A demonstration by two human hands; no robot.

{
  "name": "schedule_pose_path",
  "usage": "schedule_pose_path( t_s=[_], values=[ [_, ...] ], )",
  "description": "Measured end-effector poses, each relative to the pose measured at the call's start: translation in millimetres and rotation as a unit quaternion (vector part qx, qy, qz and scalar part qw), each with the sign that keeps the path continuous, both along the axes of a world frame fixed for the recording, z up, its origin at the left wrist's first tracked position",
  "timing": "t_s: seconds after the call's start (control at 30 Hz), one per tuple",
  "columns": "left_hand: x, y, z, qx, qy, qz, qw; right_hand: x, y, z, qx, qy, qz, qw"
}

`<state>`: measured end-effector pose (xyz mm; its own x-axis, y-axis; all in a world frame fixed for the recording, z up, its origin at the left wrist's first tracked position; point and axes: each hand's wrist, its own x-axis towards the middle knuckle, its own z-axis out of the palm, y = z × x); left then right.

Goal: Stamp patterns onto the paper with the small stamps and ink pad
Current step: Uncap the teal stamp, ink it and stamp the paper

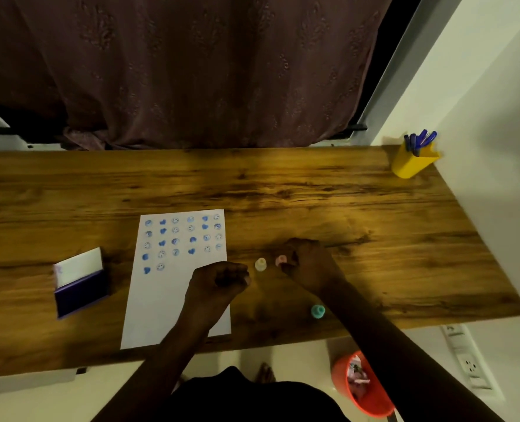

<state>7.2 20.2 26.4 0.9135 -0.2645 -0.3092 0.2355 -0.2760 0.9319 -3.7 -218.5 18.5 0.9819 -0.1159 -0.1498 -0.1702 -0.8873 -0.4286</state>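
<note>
A white paper [161, 303] lies on the wooden desk [313, 193], its upper part covered with several blue heart and smiley prints. My left hand [219, 280] rests as a closed fist on the paper's right edge; nothing shows in it. My right hand [306, 260] is at the pink stamp [281, 260], fingers touching it on the desk. A cream stamp [260, 264] stands upright between the two hands. A teal stamp [317, 311] stands near the front edge beside my right forearm. The blue ink pad [80, 289] lies open left of the paper.
A yellow cup with blue pens [414, 158] stands at the desk's back right corner by the white wall. A dark curtain hangs behind the desk. An orange bin [363, 388] sits on the floor below the front right edge.
</note>
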Motion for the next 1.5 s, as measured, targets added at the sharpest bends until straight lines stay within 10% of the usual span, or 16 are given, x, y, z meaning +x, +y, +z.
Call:
schedule_pose_path(
  t_s=[0.63, 0.83, 1.0, 1.5],
  values=[
    [1.0, -28.1, -11.9, 0.02, 0.014, -0.088, 0.996, -91.6, -18.8, -4.3, -0.045, 0.075, -0.039, 0.995],
    [-4.0, -27.6, -6.1, 0.009, 0.039, -0.116, 0.992, -74.9, -2.4, 19.6, 0.167, 0.033, -0.135, 0.976],
    [-5.6, -18.9, 1.3, -0.042, 0.028, -0.135, 0.99, -62.4, 18.6, 33.8, 0.442, 0.074, -0.212, 0.868],
    [7.1, 60.0, 6.0, -0.156, 0.065, 0.029, 0.985, -16.6, 84.5, 44.7, 0.42, 0.052, -0.104, 0.9]
  ],
)
